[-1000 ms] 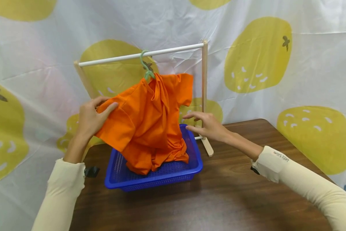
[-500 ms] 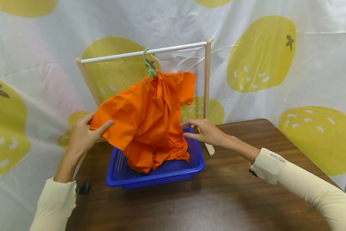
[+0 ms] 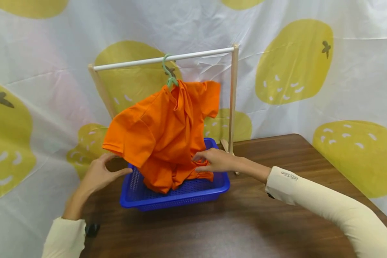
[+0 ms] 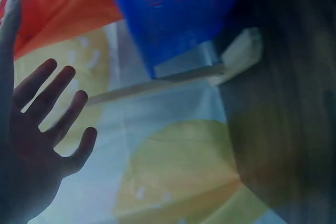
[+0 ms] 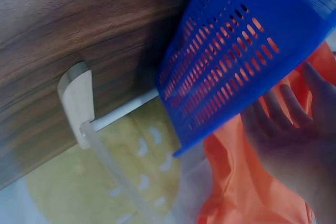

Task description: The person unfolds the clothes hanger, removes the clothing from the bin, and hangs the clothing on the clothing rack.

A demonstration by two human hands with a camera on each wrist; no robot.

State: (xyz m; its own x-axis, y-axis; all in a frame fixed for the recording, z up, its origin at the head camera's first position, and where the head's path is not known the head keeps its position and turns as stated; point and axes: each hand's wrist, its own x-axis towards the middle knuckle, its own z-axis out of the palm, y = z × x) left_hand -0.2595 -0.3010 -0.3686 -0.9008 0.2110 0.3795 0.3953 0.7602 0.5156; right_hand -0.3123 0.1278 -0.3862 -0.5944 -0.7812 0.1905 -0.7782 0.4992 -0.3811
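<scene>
An orange T-shirt (image 3: 167,132) hangs on a light green hanger (image 3: 171,77), hooked over the white bar of a small rack. Its lower part bunches inside a blue perforated basket (image 3: 177,200). Just below the left sleeve is my left hand (image 3: 101,175), fingers and thumb apart, holding nothing; the left wrist view shows its fingers spread. Over the basket's right side reaches my right hand (image 3: 217,161), near the shirt's lower right edge. In the right wrist view its fingers (image 5: 289,108) extend loosely by the basket rim; whether they touch the cloth I cannot tell.
The rack's white bar (image 3: 132,63) spans two wooden posts, the right post (image 3: 233,96) standing behind the basket with its foot (image 5: 77,103) on the table. A brown wooden table (image 3: 261,215) lies beneath. A fruit-printed curtain (image 3: 287,118) hangs behind.
My left hand has let go of the shirt's left sleeve and dropped below it. My right hand has moved left and down, over the basket.
</scene>
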